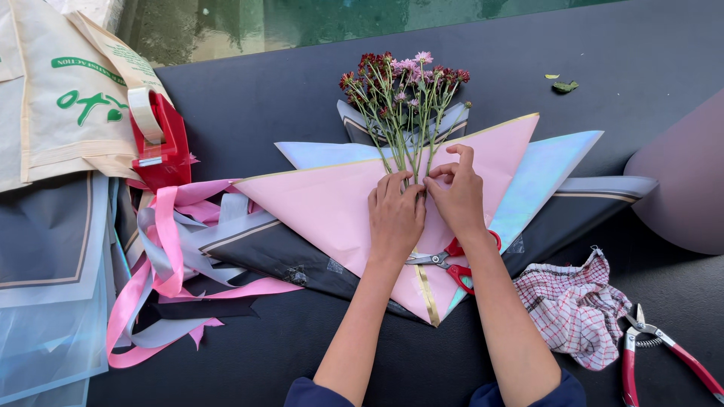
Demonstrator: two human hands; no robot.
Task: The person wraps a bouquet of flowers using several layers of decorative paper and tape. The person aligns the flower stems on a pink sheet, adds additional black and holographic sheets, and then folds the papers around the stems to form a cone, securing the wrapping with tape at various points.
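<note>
On the worktop, our hands, left hand and right hand, pinch flower stems against pink paper; scissors lie beneath our wrists, ribbons to the left.

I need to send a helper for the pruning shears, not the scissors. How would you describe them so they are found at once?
Start at the dark table and go to its near right corner, beside the red-checked cloth. The pruning shears lie there alone, red-handled with a coiled spring, whereas the red-handled scissors lie on the pink wrapping paper.
</note>
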